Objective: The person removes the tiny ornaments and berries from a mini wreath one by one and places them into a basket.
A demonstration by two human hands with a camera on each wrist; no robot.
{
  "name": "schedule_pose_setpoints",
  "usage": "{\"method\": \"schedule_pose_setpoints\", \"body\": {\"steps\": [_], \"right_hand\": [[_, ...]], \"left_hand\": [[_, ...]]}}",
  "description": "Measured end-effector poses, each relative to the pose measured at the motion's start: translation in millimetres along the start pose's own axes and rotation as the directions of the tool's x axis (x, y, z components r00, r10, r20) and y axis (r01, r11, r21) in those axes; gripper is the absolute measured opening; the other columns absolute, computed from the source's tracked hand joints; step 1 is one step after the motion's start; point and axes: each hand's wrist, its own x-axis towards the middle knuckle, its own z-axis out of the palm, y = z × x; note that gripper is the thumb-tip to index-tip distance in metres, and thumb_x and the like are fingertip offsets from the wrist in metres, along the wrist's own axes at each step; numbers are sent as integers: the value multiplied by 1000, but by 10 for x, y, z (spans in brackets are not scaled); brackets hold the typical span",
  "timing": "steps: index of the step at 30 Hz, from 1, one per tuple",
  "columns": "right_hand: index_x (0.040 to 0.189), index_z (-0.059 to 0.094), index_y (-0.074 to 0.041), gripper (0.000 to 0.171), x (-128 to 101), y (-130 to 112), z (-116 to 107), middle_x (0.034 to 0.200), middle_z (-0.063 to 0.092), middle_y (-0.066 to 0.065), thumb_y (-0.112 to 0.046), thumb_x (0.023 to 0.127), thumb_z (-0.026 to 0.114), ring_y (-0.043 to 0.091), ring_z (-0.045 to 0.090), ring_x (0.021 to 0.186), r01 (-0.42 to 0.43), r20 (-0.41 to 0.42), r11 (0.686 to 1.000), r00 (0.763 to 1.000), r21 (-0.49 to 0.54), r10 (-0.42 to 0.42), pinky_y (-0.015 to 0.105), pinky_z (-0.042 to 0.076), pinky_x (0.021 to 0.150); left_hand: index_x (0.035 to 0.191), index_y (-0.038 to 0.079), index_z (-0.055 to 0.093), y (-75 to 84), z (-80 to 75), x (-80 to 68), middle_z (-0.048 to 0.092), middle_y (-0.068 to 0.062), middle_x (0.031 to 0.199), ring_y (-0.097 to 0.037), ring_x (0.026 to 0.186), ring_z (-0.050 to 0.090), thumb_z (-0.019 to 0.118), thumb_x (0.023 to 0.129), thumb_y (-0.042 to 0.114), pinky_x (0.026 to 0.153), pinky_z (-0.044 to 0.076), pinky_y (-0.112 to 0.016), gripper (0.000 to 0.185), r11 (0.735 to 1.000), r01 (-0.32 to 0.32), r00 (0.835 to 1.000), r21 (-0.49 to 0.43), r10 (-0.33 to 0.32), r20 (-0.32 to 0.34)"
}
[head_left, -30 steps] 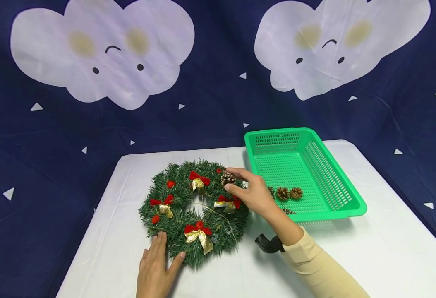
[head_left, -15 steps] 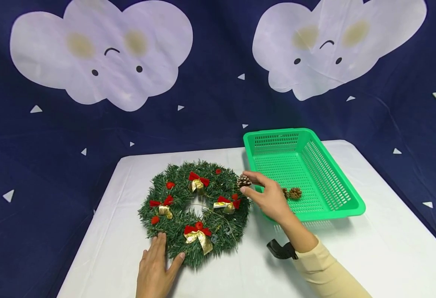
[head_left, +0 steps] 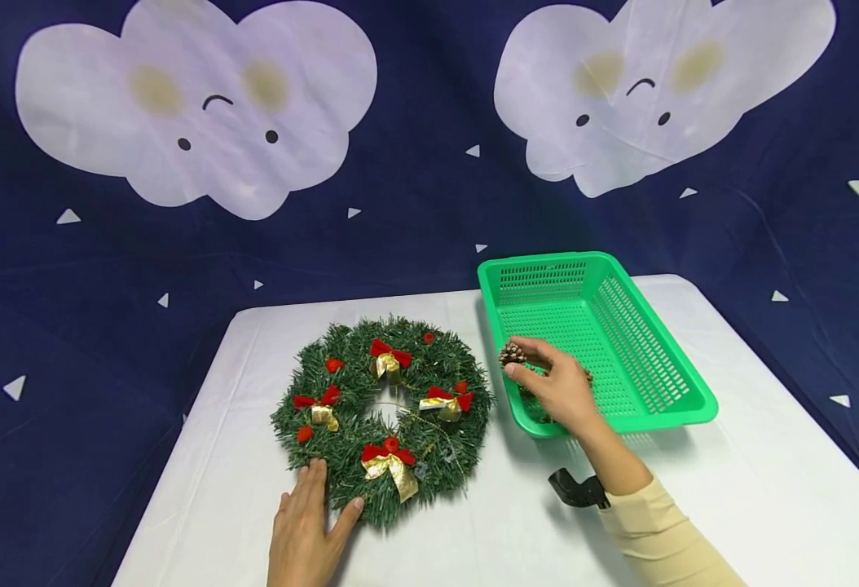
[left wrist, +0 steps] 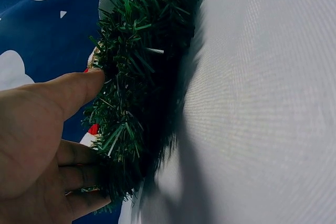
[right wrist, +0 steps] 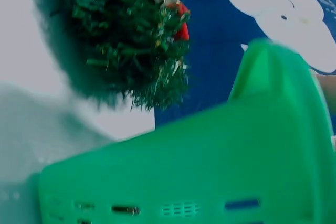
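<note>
A green wreath (head_left: 383, 414) with red and gold bows lies on the white table (head_left: 730, 497). My left hand (head_left: 306, 526) rests flat against its near edge, fingers straight; the left wrist view shows the thumb (left wrist: 79, 87) touching the needles of the wreath (left wrist: 142, 66). My right hand (head_left: 557, 390) pinches a brown pine cone (head_left: 512, 354) over the near left corner of the green basket (head_left: 642, 342). Other cones in the basket are mostly hidden behind this hand. The right wrist view shows the basket wall (right wrist: 199, 171) and the wreath (right wrist: 126, 40).
A dark blue cloth with white clouds (head_left: 195, 106) hangs behind the table. A black wrist strap (head_left: 579, 492) sits on my right wrist.
My right hand has carried the pine cone from the wreath's upper right to the right, over the basket's near corner. The left hand has stayed put.
</note>
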Motion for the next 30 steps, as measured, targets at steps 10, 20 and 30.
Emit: {"method": "schedule_pose_setpoints", "body": {"steps": [10,20,30], "right_hand": [[133,55,-15,51,62,156,-179,129,60,15,-35,87,67,37,58,118,-26,14,998,1000,-53,27,49,53,90],[134,53,-12,53,117,257,-326,130,58,18,-36,89,65,39,56,119,-58,21,995,998,-79,60,51,51,91],[135,52,-10,54,175,334,-450,127,61,18,-37,89,64,35,60,114,-102,66,988,992,-119,110,48,52,91]], "left_hand": [[144,-3,35,-2,-2,-5,36,-23,148,-41,138,32,60,87,50,109,24,-61,82,1000,8,1000,-8,-8,12],[143,-3,36,0,-2,-1,37,-23,148,-41,138,33,61,87,50,109,25,-60,81,1000,1,1000,1,-1,4],[144,-2,35,-4,4,3,37,-23,148,-41,138,33,60,87,50,109,25,-61,81,1000,1,1000,1,-1,3]]}}
